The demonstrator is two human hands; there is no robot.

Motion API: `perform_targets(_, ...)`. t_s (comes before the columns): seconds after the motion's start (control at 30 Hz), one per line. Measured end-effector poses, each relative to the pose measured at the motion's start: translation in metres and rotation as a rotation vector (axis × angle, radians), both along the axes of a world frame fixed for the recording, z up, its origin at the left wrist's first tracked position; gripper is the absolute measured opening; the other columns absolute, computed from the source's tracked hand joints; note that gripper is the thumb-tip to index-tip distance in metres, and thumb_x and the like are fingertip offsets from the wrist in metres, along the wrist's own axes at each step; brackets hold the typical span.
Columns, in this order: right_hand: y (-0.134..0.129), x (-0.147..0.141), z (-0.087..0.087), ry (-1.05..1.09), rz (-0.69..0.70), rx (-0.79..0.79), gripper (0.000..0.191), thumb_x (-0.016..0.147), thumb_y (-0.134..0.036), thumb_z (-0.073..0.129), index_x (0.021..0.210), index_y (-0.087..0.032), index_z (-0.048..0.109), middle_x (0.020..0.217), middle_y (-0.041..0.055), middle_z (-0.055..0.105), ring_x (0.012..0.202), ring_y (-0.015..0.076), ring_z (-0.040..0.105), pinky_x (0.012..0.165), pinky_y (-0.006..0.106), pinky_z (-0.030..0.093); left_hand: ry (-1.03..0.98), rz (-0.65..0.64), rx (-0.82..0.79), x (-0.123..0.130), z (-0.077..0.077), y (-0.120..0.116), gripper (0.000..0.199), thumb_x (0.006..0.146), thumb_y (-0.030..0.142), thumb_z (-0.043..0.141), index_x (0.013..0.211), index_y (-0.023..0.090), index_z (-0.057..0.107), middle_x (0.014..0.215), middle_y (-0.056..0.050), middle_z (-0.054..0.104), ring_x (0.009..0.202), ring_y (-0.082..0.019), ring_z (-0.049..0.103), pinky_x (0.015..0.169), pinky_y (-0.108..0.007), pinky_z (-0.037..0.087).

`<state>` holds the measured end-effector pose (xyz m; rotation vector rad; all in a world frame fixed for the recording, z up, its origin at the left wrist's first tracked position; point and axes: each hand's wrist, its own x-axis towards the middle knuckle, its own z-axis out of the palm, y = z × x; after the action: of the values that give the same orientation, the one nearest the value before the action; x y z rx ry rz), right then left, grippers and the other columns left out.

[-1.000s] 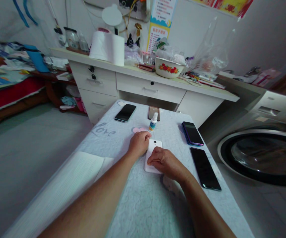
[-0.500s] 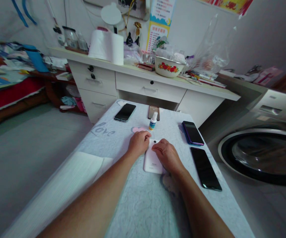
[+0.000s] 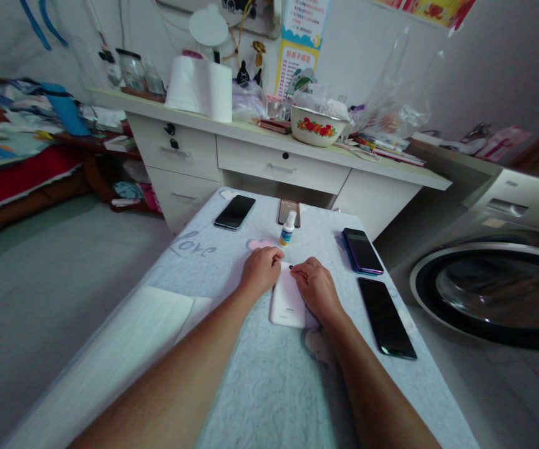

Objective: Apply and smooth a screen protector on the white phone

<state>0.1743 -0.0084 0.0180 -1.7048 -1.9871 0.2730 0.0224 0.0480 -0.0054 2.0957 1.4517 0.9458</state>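
A white smartphone [image 3: 288, 304] lies back side up on the cloth-covered table, its camera at the far end. My left hand [image 3: 261, 270] is closed at the phone's upper left edge, fingers curled against it. My right hand [image 3: 317, 287] is over the upper right part, its fingertips pinched together by the camera; whatever is between them is too small or hidden to make out. Just beyond the phone stands a small white spray bottle [image 3: 287, 231] with a blue and yellow label.
Dark phones lie around: one far left [image 3: 235, 212], one behind the bottle [image 3: 289, 212], a stack at right [image 3: 364, 251] and a larger one [image 3: 386, 317] nearer. White folded sheets [image 3: 124, 349] cover the left edge. A desk [image 3: 251, 144] and washing machine [image 3: 485, 249] border the table.
My right hand has slid up the phone's back toward the camera, fingertips still pinched. My left hand stays at the upper left edge.
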Motion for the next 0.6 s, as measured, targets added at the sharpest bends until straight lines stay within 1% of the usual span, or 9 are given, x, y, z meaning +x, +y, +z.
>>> perform_targets(0.17,-0.007,0.003,0.007,0.041,0.128,-0.029,0.019,0.087,-0.013,0.054,0.089,-0.019,0.072,0.087,0.0027,0.061,0.081,0.0126,0.058,0.076,0.023,0.041,-0.001,0.003,-0.013,0.0,0.001,0.0,0.023,0.075,0.008,0.052,0.088,0.019,0.068,0.089,-0.003,0.071,0.08,-0.015,0.062,0.076,-0.025,0.047)
perform_targets(0.3,-0.012,0.005,0.012,0.062,0.22,-0.077,0.02,0.084,-0.009,0.055,0.084,-0.019,0.072,0.085,0.0024,0.061,0.077,0.012,0.058,0.073,0.022,0.042,0.001,0.001,-0.015,0.001,0.001,0.0,0.023,0.075,0.009,0.052,0.088,0.019,0.068,0.087,-0.003,0.071,0.08,-0.015,0.062,0.074,-0.025,0.047)
perform_targets(0.47,-0.017,0.006,0.018,0.109,0.293,-0.152,0.021,0.078,-0.004,0.056,0.082,-0.018,0.07,0.084,0.0024,0.062,0.076,0.0119,0.058,0.071,0.022,0.043,-0.002,0.006,-0.032,0.001,0.001,-0.001,0.023,0.076,0.01,0.052,0.089,0.019,0.068,0.09,-0.003,0.071,0.082,-0.015,0.062,0.075,-0.024,0.047)
perform_targets(0.6,-0.021,0.009,0.02,0.132,0.341,-0.224,0.016,0.078,-0.006,0.059,0.083,-0.018,0.069,0.087,0.0024,0.062,0.076,0.0117,0.059,0.072,0.022,0.044,0.001,0.013,-0.034,0.001,0.002,-0.001,0.022,0.076,0.01,0.052,0.088,0.02,0.068,0.09,-0.003,0.071,0.081,-0.015,0.062,0.074,-0.025,0.047)
